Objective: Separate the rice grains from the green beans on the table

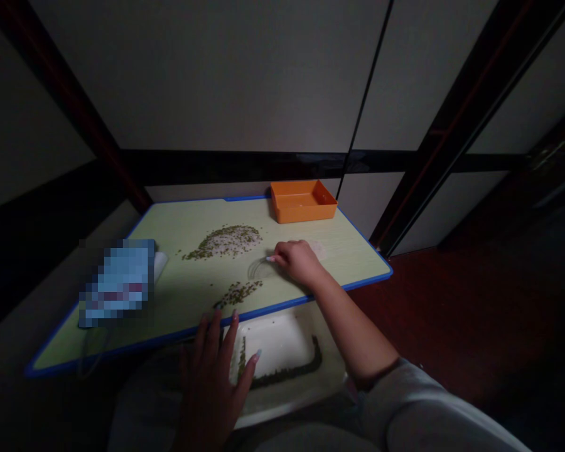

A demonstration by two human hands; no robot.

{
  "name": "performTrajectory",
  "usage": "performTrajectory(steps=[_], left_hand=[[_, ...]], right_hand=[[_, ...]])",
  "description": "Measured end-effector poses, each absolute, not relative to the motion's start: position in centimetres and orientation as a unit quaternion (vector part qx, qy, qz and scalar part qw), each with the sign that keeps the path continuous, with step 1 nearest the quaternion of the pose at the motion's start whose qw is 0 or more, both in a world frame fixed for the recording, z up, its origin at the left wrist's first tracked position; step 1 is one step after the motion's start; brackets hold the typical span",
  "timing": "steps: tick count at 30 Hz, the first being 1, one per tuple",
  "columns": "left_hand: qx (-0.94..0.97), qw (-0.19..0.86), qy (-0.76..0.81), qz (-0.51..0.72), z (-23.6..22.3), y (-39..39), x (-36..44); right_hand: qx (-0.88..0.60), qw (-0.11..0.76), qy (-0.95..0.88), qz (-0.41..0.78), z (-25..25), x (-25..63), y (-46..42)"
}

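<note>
Backdrop: a pale panelled wall (216, 81) with dark bands stands beyond the fingers of both hands. Work surface: a yellow-green counter (188, 213) with a blue edge extends ahead of and to both sides of the fingers.

White tray (277, 339): located below the near edge of the counter, between the left fingers and the right forearm. Green grains line its left and near sides; the left thumb is over it.

Blue item (117, 282): on the counter, well to the left of the left fingers; pixelated, detail not readable.

Orange box (306, 213): on the counter, beyond the right fingers.

Left hand (211, 358): fingers spread, fingertips at the near counter edge. Right hand (299, 260): fingers bent inward, at a clear curved item (257, 270); whether they pinch it cannot be told.

Mixed pile (230, 240), green and pale grains: on the counter, beyond and to the left of the right fingers.

Small green pile (240, 292): just ahead of the left fingertips; contact cannot be told.

Pale pile (318, 250): just to the right of the right hand, partly hidden by it.
</note>
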State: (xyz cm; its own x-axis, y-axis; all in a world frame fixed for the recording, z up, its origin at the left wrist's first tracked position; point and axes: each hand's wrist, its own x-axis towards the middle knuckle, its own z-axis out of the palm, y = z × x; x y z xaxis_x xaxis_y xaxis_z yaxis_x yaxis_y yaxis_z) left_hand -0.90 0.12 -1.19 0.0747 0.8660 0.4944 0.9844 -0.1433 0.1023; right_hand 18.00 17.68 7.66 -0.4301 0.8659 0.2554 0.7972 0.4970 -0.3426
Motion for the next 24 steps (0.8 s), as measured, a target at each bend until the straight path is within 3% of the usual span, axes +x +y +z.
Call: performTrajectory(steps=[24], left_hand=[[-0.724, 0.139, -0.635, -0.230, -1.4, 0.0, -1.1]], right_hand=[[-0.393, 0.365, -0.797, 0.277, 6.6, 20.4, 18.9]])
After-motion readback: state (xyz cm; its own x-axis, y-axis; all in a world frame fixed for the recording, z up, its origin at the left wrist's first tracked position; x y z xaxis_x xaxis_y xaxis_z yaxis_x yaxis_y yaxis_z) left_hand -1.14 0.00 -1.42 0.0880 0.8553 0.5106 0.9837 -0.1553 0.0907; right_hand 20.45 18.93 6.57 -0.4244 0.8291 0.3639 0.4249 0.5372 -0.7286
